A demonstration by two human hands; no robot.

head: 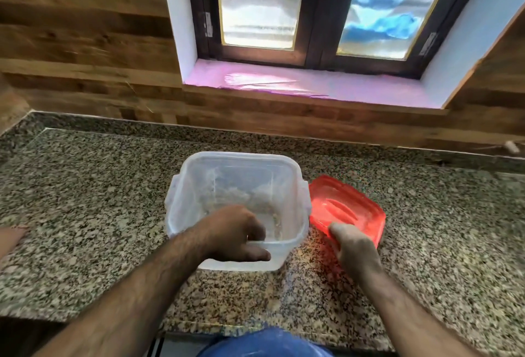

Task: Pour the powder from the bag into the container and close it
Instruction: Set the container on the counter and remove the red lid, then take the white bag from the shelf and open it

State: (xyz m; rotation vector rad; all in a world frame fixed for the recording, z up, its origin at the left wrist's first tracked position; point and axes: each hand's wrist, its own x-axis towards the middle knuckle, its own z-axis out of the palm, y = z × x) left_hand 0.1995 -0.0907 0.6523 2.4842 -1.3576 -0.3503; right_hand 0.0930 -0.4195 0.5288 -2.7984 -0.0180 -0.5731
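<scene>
Gripping the near rim of the clear plastic container (237,200), the left hand (237,233) has its fingers curled over the edge into the inside and its thumb along the outer wall. The container stands open on the speckled granite counter (85,214), with a little pale powder (250,197) on its bottom, beyond the fingertips. Just right of those fingers, the right hand (353,246) pinches the near edge of the red lid (345,209), thumb on top, the other fingers hidden beneath. The lid lies tilted beside the container, touching its right wall. No bag is in view.
</scene>
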